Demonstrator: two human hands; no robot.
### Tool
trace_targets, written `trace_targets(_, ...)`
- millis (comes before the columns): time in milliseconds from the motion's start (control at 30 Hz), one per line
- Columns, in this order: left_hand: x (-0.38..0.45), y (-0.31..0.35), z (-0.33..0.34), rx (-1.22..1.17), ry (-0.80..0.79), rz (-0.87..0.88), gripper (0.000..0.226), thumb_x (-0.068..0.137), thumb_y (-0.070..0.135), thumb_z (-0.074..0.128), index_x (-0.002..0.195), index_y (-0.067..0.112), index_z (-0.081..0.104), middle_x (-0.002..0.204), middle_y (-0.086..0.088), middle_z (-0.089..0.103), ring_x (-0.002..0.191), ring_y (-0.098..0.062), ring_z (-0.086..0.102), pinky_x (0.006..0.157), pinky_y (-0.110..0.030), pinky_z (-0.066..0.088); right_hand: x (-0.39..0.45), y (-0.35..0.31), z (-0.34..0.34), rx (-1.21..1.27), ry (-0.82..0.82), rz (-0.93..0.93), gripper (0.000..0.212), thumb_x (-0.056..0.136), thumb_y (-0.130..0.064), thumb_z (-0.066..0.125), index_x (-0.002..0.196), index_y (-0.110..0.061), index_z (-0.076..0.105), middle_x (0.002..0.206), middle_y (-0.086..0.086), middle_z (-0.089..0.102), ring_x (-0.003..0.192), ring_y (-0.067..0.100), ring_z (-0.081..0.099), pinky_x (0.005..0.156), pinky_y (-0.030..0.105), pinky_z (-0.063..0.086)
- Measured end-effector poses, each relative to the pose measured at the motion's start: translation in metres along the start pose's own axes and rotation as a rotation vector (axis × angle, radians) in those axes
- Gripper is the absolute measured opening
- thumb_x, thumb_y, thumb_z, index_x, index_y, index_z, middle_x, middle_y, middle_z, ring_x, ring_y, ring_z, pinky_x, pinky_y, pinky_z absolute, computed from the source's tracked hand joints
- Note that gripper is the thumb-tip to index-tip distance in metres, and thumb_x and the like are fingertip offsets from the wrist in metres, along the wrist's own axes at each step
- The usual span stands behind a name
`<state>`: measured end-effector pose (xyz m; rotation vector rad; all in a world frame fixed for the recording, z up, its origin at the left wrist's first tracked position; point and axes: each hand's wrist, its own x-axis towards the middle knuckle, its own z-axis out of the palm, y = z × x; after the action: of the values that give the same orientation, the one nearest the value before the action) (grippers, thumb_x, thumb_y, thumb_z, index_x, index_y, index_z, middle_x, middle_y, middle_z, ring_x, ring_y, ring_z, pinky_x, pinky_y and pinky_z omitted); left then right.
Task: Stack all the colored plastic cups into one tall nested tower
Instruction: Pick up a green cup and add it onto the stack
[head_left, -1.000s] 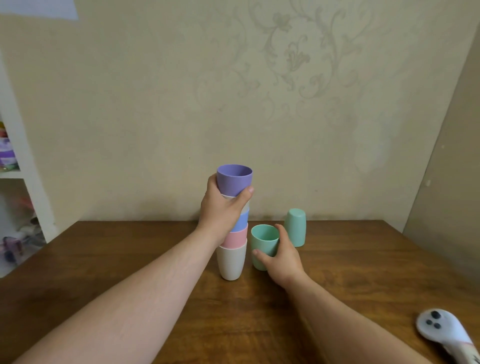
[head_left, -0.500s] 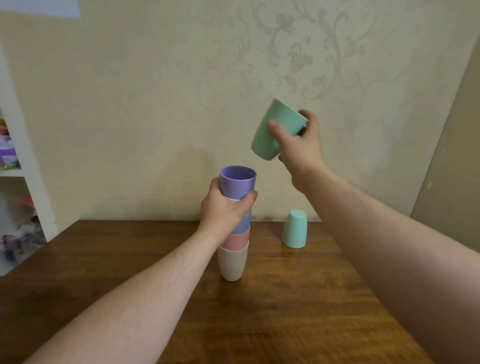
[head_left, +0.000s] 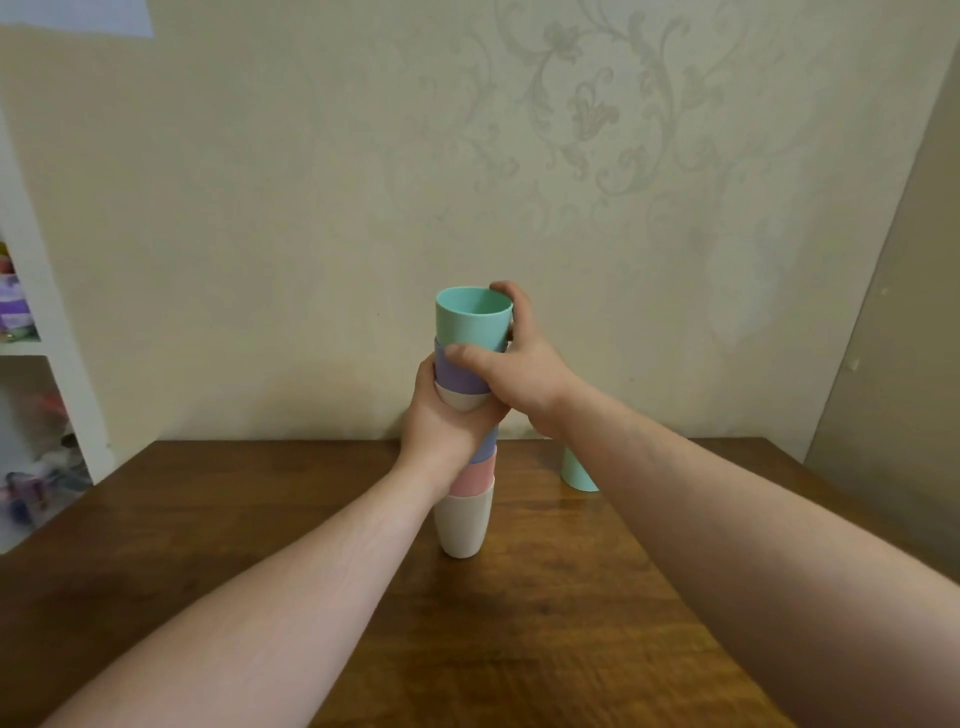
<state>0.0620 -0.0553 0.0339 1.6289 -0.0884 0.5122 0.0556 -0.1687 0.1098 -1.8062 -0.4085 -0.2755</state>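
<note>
A tower of nested cups (head_left: 464, 519) stands upright near the middle of the wooden table (head_left: 260, 519): cream at the bottom, then pink, blue, cream and purple. A green cup (head_left: 470, 322) sits mouth up in the purple one at the top. My right hand (head_left: 519, 371) is wrapped around the green cup from the right. My left hand (head_left: 449, 421) grips the tower's upper middle from the left. A second green cup (head_left: 574, 473) stands upside down behind, to the right, mostly hidden by my right forearm.
The wall runs close behind the table's far edge. A white shelf unit (head_left: 36, 338) with small items stands at the left. A grey panel (head_left: 893, 322) borders the table at the right.
My right hand has brought the green cup down from the air and set it into the purple cup on top of the tower. My left hand has stayed on the tower.
</note>
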Motion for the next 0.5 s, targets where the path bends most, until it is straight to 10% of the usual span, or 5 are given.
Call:
trace_targets(233,0.001,-0.005,0.006,0.036,0.024,0.025,0.073,0.072,0.047,0.093,0.134,0.044,0.054,0.115,0.019,0.074,0.102,-0.014,0.076,0.089,-0.045,0.066,0.013,0.027,-0.051,0.054,0.057,0.115,0.097,0.092,-0.060,0.064,0.171,-0.039,0.013,0.154,-0.003,0.046,0.146,0.020,0.044,0.114,0.040,0.033)
trace_targets(367,0.008,-0.006,0.016,0.031,0.014,0.027,0.083,0.064,0.055,0.090,0.138,0.038,0.057,0.122,0.017,0.077,0.108,-0.016,0.077,0.098,-0.047,0.064,0.027,0.089,-0.085,-0.456,0.176,0.254,0.077,0.093,-0.042,0.071,0.163,-0.040,0.039,0.167,0.006,0.033,0.150,0.034,0.040,0.121,0.049,0.040)
trace_targets(500,0.014,-0.011,0.020,0.002,0.002,0.035,0.078,0.067,0.047,0.091,0.137,0.034,0.059,0.120,0.014,0.079,0.107,-0.015,0.078,0.098,-0.049,0.064,0.026,0.147,-0.094,-0.828,-0.017,0.403,0.081,0.098,-0.036,0.066,0.168,-0.039,0.026,0.177,0.002,0.012,0.158,0.041,0.019,0.123,0.053,0.034)
